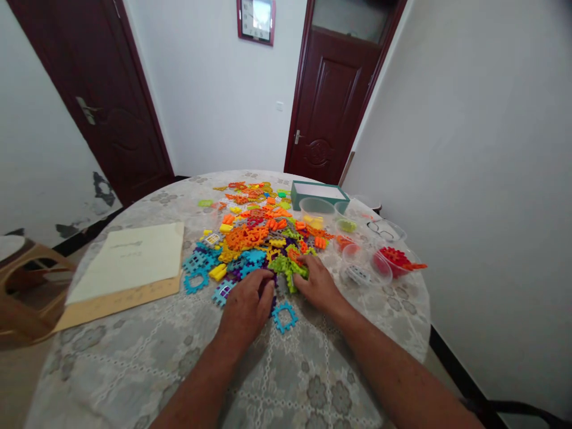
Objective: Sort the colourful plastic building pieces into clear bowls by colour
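A heap of plastic interlocking building pieces in many colours lies on the table, orange pieces [245,237] in its middle. My left hand [247,307] is at the near edge of the heap, fingers curled beside purple pieces; what they hold, if anything, is hidden. My right hand [318,285] has its thumb and fingers closed around part of a lime green building piece [286,268]. A blue square frame piece [285,317] lies flat between my wrists. More blue pieces [199,262] and a yellow piece [218,272] sit left of my left hand.
Clear plastic tubs stand at the right, one with red pieces [395,258] and one with yellow pieces [314,221]. Behind them is a green box [319,193]. A paper sheet [134,256] on a brown board lies left. Glasses [379,231] rest near the right edge.
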The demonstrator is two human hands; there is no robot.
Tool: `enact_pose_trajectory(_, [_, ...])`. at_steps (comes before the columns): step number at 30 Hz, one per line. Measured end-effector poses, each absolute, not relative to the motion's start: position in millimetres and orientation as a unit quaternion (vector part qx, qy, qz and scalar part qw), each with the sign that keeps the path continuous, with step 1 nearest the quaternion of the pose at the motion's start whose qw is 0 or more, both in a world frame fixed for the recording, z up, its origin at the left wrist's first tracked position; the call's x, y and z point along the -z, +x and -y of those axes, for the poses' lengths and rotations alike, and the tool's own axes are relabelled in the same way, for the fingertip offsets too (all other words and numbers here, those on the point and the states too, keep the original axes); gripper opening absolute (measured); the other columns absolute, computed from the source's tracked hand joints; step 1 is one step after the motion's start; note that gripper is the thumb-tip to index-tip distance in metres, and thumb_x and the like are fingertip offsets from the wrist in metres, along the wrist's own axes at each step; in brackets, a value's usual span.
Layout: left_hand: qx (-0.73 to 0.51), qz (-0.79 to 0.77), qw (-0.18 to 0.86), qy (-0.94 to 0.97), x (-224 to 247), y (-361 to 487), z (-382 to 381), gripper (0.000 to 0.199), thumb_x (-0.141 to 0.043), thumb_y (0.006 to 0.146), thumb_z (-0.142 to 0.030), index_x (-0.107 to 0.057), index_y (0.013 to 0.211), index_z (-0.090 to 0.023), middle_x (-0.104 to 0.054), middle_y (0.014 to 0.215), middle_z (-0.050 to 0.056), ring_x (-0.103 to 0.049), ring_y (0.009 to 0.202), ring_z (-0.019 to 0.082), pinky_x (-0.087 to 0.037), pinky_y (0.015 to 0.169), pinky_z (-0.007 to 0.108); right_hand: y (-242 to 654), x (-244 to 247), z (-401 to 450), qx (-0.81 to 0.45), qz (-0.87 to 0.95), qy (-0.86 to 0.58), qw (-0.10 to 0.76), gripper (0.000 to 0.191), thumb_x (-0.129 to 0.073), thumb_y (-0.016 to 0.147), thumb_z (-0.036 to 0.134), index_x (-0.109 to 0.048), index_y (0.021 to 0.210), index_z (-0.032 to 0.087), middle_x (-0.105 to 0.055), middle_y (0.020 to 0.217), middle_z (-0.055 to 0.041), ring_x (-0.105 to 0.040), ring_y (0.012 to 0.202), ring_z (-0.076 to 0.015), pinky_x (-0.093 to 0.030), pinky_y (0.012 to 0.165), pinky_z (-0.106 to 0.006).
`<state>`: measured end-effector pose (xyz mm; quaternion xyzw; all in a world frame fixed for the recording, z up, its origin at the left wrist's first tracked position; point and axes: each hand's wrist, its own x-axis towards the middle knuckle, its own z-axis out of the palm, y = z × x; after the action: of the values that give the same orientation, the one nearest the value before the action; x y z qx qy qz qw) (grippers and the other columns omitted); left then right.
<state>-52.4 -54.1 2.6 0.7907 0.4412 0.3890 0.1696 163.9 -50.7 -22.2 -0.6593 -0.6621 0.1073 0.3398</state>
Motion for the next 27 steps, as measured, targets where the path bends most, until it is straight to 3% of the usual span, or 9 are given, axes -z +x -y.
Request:
enact_pose_trajectory(6, [-0.382, -0.440, 0.159, 0.797, 3, -52, 54, 0.018, -0.053, 0.098, -0.021, -0.067, 0.109, -0.018, -0.074, 0.105, 0.010, -0.070, 0.098, 0.025, -0.056, 0.091, 0.040, 151, 18, 58, -0.253, 0.667, -0.545, 0.441, 0.035, -0.066, 0.087, 0.029, -0.065, 0.122, 0.025, -0.068, 0.119, -0.0050, -0.065, 0.111, -0.0230, -0.051, 0.100, -0.038])
enact_pose_trajectory(12, [-0.388, -0.436, 0.157, 0.797, 6, -49, 54, 0.020, -0.054, 0.098, -0.020, -0.065, 0.115, -0.017, -0.071, 0.109, 0.011, -0.068, 0.099, 0.024, -0.056, 0.093, 0.041, 162, 30, 47, -0.428, 0.512, -0.520, 0.533, 0.038, -0.066, 0.091, 0.042, -0.066, 0.126, 0.026, -0.074, 0.115, -0.0053, -0.072, 0.102, -0.0231, -0.060, 0.089, -0.038])
enact_pose_trajectory(16, [-0.393, -0.428, 0.160, 0.798, 7, -49, 55, 0.023, -0.053, 0.098, -0.019, -0.064, 0.117, -0.018, -0.068, 0.115, 0.011, -0.068, 0.098, 0.022, -0.056, 0.094, 0.041, 173, 34, 39, -0.478, 0.428, -0.497, 0.584, 0.051, -0.064, 0.089, 0.038, -0.057, 0.138, 0.028, -0.073, 0.121, -0.0069, -0.074, 0.097, -0.0234, -0.063, 0.080, -0.038])
enact_pose_trajectory(19, [-0.395, -0.426, 0.166, 0.797, 6, -50, 55, 0.022, -0.052, 0.097, -0.018, -0.063, 0.117, -0.019, -0.067, 0.117, 0.011, -0.067, 0.094, 0.020, -0.057, 0.094, 0.040, 180, 33, 37, -0.472, 0.426, -0.514, 0.576, 0.069, -0.063, 0.084, 0.027, -0.045, 0.150, 0.031, -0.072, 0.124, -0.0066, -0.075, 0.098, -0.0235, -0.064, 0.082, -0.040])
enact_pose_trajectory(24, [-0.409, -0.435, 0.146, 0.789, 4, -52, 53, 0.019, -0.052, 0.098, -0.018, -0.064, 0.113, -0.019, -0.067, 0.115, 0.010, -0.066, 0.100, 0.021, -0.055, 0.098, 0.040, 190, 31, 39, -0.323, 0.538, -0.583, 0.515, 0.075, -0.054, 0.076, 0.013, -0.051, 0.148, 0.033, -0.062, 0.145, -0.0049, -0.062, 0.130, -0.0243, -0.056, 0.104, -0.045])
enact_pose_trajectory(27, [-0.422, -0.436, 0.135, 0.783, 2, -52, 53, 0.018, -0.053, 0.098, -0.018, -0.063, 0.112, -0.018, -0.068, 0.113, 0.010, -0.066, 0.099, 0.021, -0.055, 0.097, 0.039, 191, 30, 41, -0.328, 0.550, -0.578, 0.506, 0.078, -0.049, 0.079, 0.013, -0.046, 0.153, 0.034, -0.054, 0.154, -0.0043, -0.066, 0.123, -0.0226, -0.060, 0.098, -0.042])
